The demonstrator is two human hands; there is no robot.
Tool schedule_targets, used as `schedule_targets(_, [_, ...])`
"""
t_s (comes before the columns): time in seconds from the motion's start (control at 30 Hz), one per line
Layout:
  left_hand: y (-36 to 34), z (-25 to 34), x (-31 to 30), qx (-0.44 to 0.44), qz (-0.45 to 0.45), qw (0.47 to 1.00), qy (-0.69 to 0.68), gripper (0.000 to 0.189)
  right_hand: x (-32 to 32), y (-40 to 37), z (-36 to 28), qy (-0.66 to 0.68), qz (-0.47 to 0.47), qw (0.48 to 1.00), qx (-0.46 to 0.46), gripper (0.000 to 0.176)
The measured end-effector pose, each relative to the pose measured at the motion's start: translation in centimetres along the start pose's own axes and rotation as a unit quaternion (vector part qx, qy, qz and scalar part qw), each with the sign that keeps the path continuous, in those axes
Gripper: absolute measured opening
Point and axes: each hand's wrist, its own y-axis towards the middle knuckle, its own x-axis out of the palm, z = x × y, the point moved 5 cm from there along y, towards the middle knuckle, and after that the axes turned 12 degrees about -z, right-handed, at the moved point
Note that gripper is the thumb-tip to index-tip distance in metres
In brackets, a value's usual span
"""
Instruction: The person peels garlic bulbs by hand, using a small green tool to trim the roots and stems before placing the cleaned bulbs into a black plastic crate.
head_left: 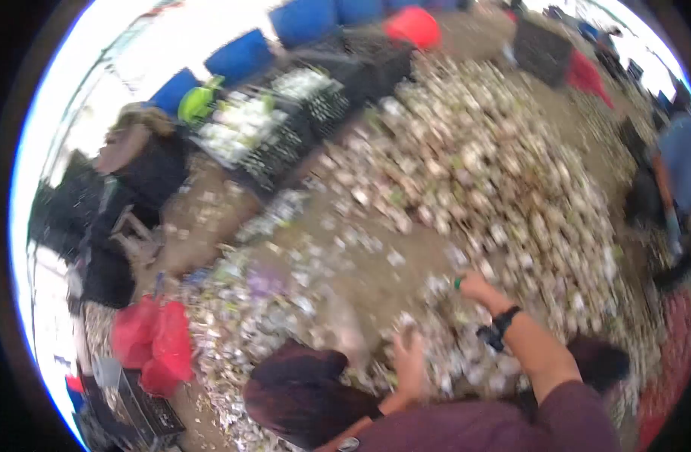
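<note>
The wide heap (481, 173) of small, pale, lumpy pieces flecked with green (too blurred to say what they are) runs from the near edge at the person's body up toward the far crates. Both hands are at its near slope. The right hand (477, 288) reaches farthest in, fingers curled down among the pieces with a small green bit (457, 283) at the fingertips. Whether it pinches that bit or only touches it, I cannot tell. A black wrist strap (503, 324) sits just behind it. The left hand (409, 360) lies nearer the body, flat on the pieces, fingers stretched out rather than closed on anything, as far as the blur allows.

By my judgement the step in hand is picking through the near edge of the heap. A clean pick calls for the right fingertips to close on one piece alone, since the neighbours lie touching on every side.

Beside the left forearm lies a dark maroon rounded bundle (300, 392). Left of that, a red cloth bag (153, 343) rests on the brown bare ground (360, 271). Beyond the heap stand black slatted plastic crates (274, 147) filled with white and green, and behind them blue plastic barrels (244, 54). A person in a blue top (684, 162) is at the far right, well apart.
</note>
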Motion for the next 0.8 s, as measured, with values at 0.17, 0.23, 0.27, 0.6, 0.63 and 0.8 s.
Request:
schedule_targets(0.17, [-0.3,0.9,2.3,0.076,-0.072,0.968,-0.228,0.034,1.6,-8.2,17.9,0.023,0.110,0.984,0.141,0.036])
schedule_targets(0.23, [0.6,0.7,2.8,0.091,-0.074,0.976,-0.184,0.031,2.4,-8.7,18.9,-0.027,0.099,0.983,0.151,0.046])
schedule_targets(0.27, [0.9,0.5,3.2,0.085,-0.075,0.977,-0.183,0.031,3.5,-8.6,18.5,-0.050,0.089,0.985,0.138,0.051])
schedule_targets(0.6, [4.1,-2.4,4.1,0.078,-0.075,0.983,-0.151,0.033,10.2,-3.5,21.7,-0.072,-0.169,0.960,0.210,0.055])
schedule_targets(0.63, [4.4,-2.6,4.1,0.082,-0.074,0.982,-0.152,0.033,12.5,-3.0,20.9,-0.165,-0.269,0.939,0.136,0.054])
schedule_targets(0.8, [3.6,-2.9,5.0,-0.016,-0.085,0.978,-0.190,0.032,6.7,-9.2,3.6,0.346,-0.068,0.931,-0.095,0.064])
